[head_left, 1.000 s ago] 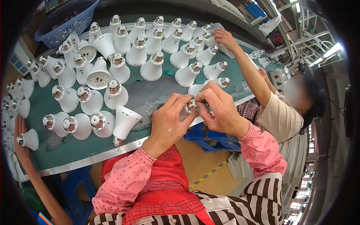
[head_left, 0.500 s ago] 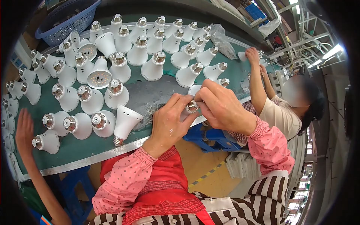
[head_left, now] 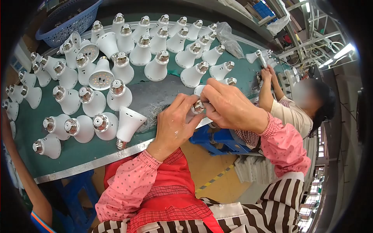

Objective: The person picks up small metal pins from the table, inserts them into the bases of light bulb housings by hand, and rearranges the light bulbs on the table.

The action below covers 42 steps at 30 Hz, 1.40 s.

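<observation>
My left hand point(head_left: 176, 122) is wrapped round a white LED bulb point(head_left: 198, 106) above the table's front edge, its silver screw base pointing up between thumb and fingers. Most of the bulb's body is hidden by the hand. My right hand point(head_left: 235, 106) is closed beside the screw base, fingertips pinched against its side; what they hold, if anything, is hidden. Left of my left hand, small thin metal pins point(head_left: 154, 114) lie scattered on a grey patch of the table. Another bulb point(head_left: 130, 124) stands near the front edge with its screw base down.
Many white bulbs point(head_left: 92, 101) cover the green table point(head_left: 83, 153). At the back are a blue basket point(head_left: 70, 29) and a clear plastic bag point(head_left: 229, 40). A co-worker point(head_left: 287, 105) sits at the right, hands on a bulb. Another person's arm point(head_left: 31, 178) is at the left.
My hands stay together at the bulb, with only slight finger movement. The right co-worker's hands have shifted and lifted a bulb. The left person's hand has moved left, mostly out of view.
</observation>
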Each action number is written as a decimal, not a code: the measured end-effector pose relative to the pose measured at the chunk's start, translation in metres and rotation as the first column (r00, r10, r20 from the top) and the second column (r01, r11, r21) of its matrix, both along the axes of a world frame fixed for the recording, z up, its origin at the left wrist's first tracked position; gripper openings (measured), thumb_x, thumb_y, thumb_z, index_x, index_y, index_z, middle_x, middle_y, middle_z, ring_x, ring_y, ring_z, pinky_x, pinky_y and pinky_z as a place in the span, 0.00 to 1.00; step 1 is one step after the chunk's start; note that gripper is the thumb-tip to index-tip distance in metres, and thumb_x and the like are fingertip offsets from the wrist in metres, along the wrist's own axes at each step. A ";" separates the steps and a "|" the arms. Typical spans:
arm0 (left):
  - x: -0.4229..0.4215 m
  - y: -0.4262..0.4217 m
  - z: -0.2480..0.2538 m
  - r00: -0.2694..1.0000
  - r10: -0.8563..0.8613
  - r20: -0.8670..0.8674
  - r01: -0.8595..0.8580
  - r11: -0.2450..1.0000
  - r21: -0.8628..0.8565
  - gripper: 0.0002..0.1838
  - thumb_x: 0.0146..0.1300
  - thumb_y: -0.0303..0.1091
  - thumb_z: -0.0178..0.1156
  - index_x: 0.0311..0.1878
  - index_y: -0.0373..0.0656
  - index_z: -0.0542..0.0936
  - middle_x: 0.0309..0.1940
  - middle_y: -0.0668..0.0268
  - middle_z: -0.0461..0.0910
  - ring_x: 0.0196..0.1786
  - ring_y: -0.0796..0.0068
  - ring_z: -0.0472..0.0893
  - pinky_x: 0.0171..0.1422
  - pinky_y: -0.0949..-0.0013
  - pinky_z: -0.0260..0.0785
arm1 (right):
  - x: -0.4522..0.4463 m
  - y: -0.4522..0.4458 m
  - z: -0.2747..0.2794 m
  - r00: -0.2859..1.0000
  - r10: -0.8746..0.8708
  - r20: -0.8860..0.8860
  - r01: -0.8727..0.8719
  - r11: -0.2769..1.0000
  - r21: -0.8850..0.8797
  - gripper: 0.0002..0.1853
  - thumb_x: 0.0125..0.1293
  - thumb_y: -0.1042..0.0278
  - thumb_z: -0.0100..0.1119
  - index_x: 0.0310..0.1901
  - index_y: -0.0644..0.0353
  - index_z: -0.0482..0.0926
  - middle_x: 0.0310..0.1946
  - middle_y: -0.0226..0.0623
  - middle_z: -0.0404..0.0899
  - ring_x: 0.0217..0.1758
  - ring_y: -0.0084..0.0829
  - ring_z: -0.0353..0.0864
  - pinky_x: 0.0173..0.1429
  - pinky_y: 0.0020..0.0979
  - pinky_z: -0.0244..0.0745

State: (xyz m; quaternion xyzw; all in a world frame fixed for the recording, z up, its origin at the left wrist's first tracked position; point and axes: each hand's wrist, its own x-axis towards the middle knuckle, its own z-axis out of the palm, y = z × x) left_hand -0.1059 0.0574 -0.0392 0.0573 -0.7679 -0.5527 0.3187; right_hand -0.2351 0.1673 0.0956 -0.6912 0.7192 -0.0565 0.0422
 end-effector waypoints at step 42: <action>0.000 0.003 0.001 1.000 0.025 -0.009 -0.025 1.000 -0.017 0.21 0.61 0.30 0.74 0.57 0.41 0.82 0.45 0.59 0.81 0.46 0.52 0.85 0.47 0.56 0.77 | 0.011 0.016 -0.032 0.067 -0.326 0.943 0.556 0.797 0.236 0.09 0.73 0.69 0.70 0.44 0.62 0.78 0.36 0.31 0.82 0.35 0.18 0.77 0.41 0.24 0.74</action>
